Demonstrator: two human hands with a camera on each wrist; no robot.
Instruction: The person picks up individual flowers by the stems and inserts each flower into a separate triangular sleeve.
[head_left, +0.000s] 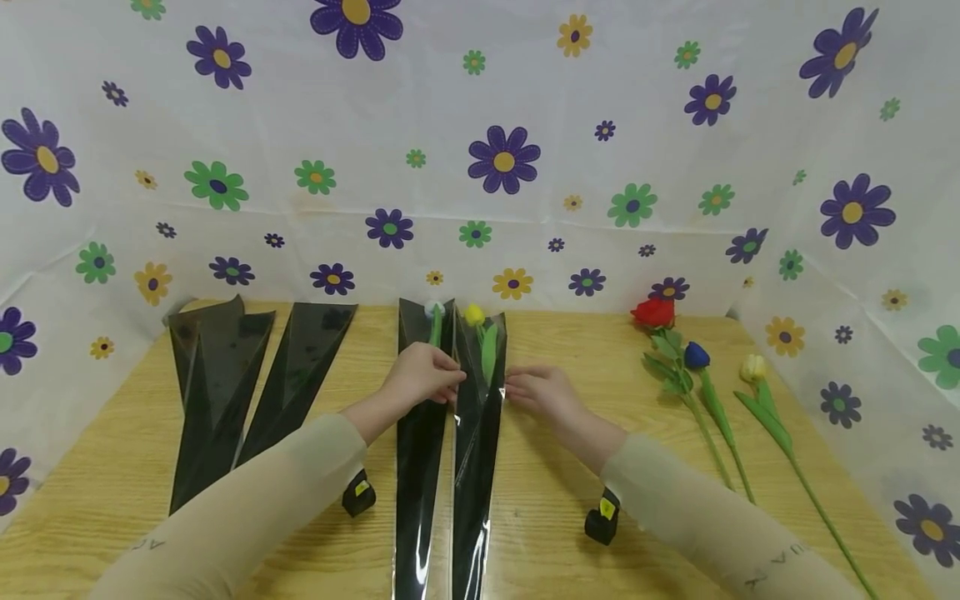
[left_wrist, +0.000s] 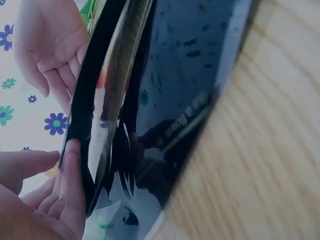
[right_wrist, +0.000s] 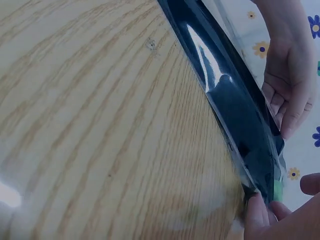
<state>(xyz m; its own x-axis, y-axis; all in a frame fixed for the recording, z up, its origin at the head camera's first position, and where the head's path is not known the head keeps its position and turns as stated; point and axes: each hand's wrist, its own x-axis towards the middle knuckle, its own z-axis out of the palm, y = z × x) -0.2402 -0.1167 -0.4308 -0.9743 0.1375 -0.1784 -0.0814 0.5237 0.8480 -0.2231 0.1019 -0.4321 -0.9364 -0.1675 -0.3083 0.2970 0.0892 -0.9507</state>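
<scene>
Black sleeve (head_left: 472, 450) near the middle of the wooden table (head_left: 570, 350), yellow tulip (head_left: 474, 315) inside, bloom up at the open mouth. Best, by the look of this step, to work both side edges evenly: hold one edge lightly, steady the other with flat fingers, and keep the thin film free of creases. Better also to leave the long leaf (head_left: 489, 354) straight and spare the bloom any squeezing. With such slick wrap, likely risk of skewing from a hard tug.

Left hand (head_left: 423, 377) at the sleeve's left edge, thumb and fingertip nearly together, pinching the film. Right hand (head_left: 546, 398) at the right edge, loosely spread, fingers fairly straight and touching the film; no firm pinch in sight. Impossible to tell the pressure from either side.

Just to the left, a second sleeve (head_left: 416, 483) with a pale blue flower (head_left: 435, 310) at its mouth. Farther left, two more sleeves (head_left: 213, 400). Well to the right, unwrapped: red rose (head_left: 654, 312), blue tulip (head_left: 696, 355), pale yellow tulip (head_left: 753, 367).
</scene>
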